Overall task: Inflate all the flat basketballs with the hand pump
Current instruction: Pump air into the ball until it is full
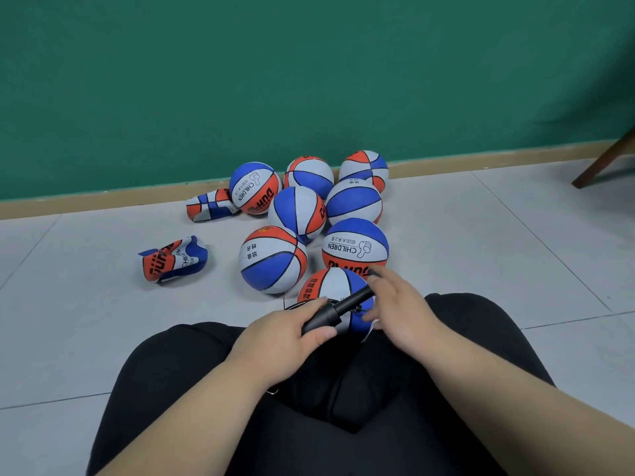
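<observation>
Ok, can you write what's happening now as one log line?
left hand: grips pump | right hand: open beside pump | ball: between knees | flat balls: two on floor

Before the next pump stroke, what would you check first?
1. The left hand grips the pump: ok.
2. The right hand grips the pump: not ok, its fingers lie straight beside it.
3. Needle seated in the nearest ball: cannot tell, hidden.
4. The near flat ball inflated: not ok.
5. The far flat ball inflated: not ok.
</observation>
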